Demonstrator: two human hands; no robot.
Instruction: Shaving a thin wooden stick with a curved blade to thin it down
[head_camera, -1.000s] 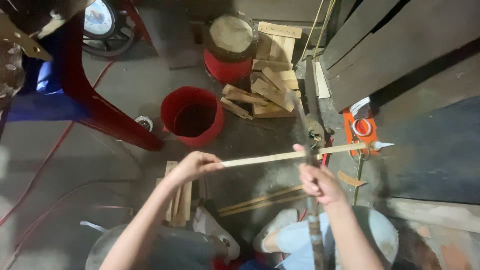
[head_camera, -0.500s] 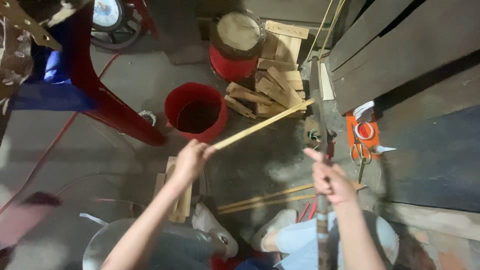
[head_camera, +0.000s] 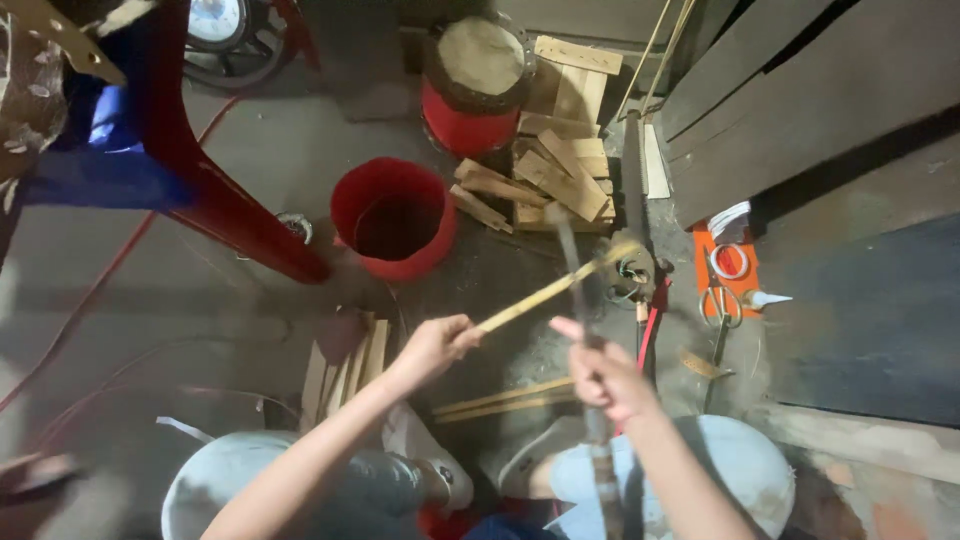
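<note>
Your left hand (head_camera: 432, 347) is closed around the near end of a thin pale bamboo strip (head_camera: 545, 292), which slants up and away to the right toward the small clamp-like fixture (head_camera: 632, 272) on the floor. Your right hand (head_camera: 605, 378) is wrapped around the handle of a long dark blade (head_camera: 570, 270); its forefinger points forward along the tool, and the blade rises across the strip near its far end. The blade is motion-blurred, so you cannot tell whether its edge is touching the strip or just beside it.

From this single head view, the step in hand looks like trimming or splitting the strip. Judging by the angle, the next move calls for you to steady the strip with the left hand and set the edge squarely on it, keeping the left fingers well back from the blade.

Around you, a red bucket (head_camera: 393, 217) stands beyond the hands, with a pile of wood offcuts (head_camera: 548, 170) to its right. More strips (head_camera: 505, 401) lie on the floor near your right hand, and scissors (head_camera: 718, 300) rest on an orange pad (head_camera: 712, 275) further right.
</note>
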